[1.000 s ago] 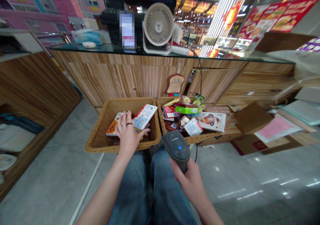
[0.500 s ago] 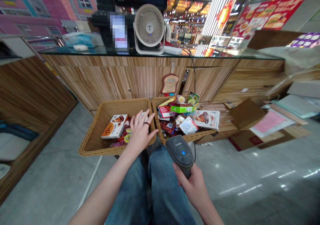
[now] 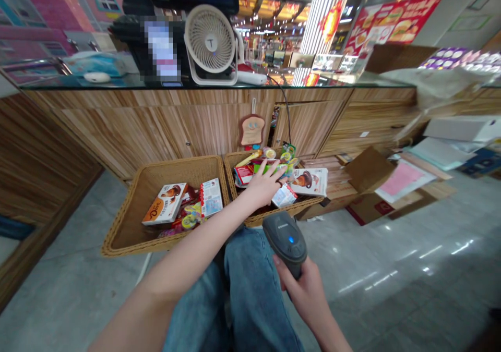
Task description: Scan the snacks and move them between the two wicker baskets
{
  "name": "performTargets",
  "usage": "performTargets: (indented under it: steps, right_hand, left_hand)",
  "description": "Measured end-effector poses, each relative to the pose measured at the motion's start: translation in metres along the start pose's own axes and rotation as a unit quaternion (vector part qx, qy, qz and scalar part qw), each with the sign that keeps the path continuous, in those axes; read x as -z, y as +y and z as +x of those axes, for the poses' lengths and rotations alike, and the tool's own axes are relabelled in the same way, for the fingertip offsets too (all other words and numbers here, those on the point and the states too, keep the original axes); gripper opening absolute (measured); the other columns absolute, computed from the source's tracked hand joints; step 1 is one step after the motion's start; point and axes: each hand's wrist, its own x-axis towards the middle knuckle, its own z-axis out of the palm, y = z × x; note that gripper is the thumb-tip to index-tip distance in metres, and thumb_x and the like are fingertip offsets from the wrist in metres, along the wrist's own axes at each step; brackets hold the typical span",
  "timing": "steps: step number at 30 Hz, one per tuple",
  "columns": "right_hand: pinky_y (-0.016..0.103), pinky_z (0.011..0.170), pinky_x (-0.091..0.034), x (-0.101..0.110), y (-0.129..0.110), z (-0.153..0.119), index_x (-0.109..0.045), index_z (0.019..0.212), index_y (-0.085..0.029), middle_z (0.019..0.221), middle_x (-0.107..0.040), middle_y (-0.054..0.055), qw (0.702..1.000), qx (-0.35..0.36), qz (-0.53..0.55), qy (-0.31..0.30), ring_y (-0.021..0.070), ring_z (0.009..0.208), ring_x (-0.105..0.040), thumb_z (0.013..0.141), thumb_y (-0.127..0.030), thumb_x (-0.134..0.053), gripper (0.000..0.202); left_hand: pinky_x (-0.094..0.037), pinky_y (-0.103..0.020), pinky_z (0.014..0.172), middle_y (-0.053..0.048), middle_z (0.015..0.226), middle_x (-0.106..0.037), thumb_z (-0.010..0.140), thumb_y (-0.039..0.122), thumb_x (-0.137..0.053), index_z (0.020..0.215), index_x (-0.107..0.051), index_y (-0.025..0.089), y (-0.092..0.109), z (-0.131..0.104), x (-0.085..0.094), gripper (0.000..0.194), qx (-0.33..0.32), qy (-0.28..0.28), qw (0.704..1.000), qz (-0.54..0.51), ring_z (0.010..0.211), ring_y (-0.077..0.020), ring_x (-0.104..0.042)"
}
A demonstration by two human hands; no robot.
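My left hand reaches over the right wicker basket, fingers spread above a heap of packaged sweets; whether it touches the green box under its fingers I cannot tell. A white box with a cup picture lies at that basket's right side. My right hand is wrapped round the handle of a dark grey barcode scanner with a blue light on top. In the left wicker basket lie an orange and white Dove box, a white and blue box and small colourful packets.
Behind the baskets stands a wood-grain counter carrying a white fan and a screen. A toast-shaped hanging is on its front. Cardboard boxes sit on the floor at right. A cable hangs down the counter.
My left hand has moved from the left basket to the right one. The white and blue box now shows in the left basket. The view has shifted; the scanner stays in my right hand.
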Motion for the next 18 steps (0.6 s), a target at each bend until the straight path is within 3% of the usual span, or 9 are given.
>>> performTargets:
  steps: [5, 9, 11, 15, 18]
  right_hand:
    - [0.022, 0.044, -0.042, 0.000, 0.001, -0.001, -0.060, 0.075, -0.022, 0.046, -0.055, -0.004, 1.000, -0.005, -0.002, 0.003, 0.0153, 0.042, -0.052, 0.099, -0.043, -0.063, 0.032]
    - [0.022, 0.045, -0.043, 0.001, 0.001, 0.000, -0.062, 0.077, -0.021, 0.046, -0.055, -0.004, 1.000, -0.004, -0.004, 0.007, 0.0153, 0.042, -0.052, 0.099, -0.045, -0.064, 0.033]
    - [0.022, 0.045, -0.044, 0.001, 0.000, 0.001, -0.063, 0.077, -0.021, 0.045, -0.054, -0.004, 1.000, 0.001, -0.004, 0.009, 0.0151, 0.041, -0.051, 0.099, -0.046, -0.064, 0.033]
    - [0.022, 0.045, -0.044, -0.002, -0.004, 0.003, -0.064, 0.076, -0.021, 0.045, -0.053, -0.005, 1.000, 0.014, -0.002, 0.007, 0.0149, 0.041, -0.052, 0.099, -0.047, -0.064, 0.035]
    - [0.022, 0.045, -0.044, -0.007, -0.005, 0.003, -0.066, 0.079, -0.021, 0.045, -0.053, -0.005, 1.000, 0.021, 0.002, -0.001, 0.0152, 0.041, -0.052, 0.099, -0.045, -0.064, 0.031]
  left_hand:
    - [0.002, -0.065, 0.132, -0.016, 0.168, -0.040, 0.072, 0.026, -0.088, 0.139, -0.065, 0.015, 0.000, 0.010, -0.002, 0.072, 0.006, -0.016, 1.000, 0.005, 0.161, -0.0399, -0.024]
    - [0.001, -0.066, 0.132, -0.016, 0.168, -0.041, 0.078, 0.020, -0.080, 0.136, -0.066, 0.015, 0.001, 0.000, 0.007, 0.060, 0.001, 0.013, 1.000, 0.009, 0.161, -0.0375, -0.025]
    - [-0.002, -0.065, 0.133, -0.015, 0.169, -0.040, 0.082, 0.016, -0.074, 0.138, -0.064, 0.014, 0.002, -0.014, 0.014, 0.057, 0.018, 0.040, 0.999, 0.006, 0.161, -0.0363, -0.025]
    - [-0.011, -0.065, 0.132, -0.016, 0.170, -0.036, 0.083, 0.019, -0.075, 0.149, -0.053, 0.014, 0.000, -0.056, 0.024, 0.070, 0.101, 0.106, 0.989, -0.019, 0.160, -0.0379, -0.026]
    - [-0.013, -0.067, 0.131, -0.017, 0.166, -0.044, 0.085, 0.026, -0.078, 0.154, -0.046, 0.017, -0.002, -0.097, 0.021, 0.076, 0.178, 0.178, 0.967, -0.048, 0.157, -0.0387, -0.032]
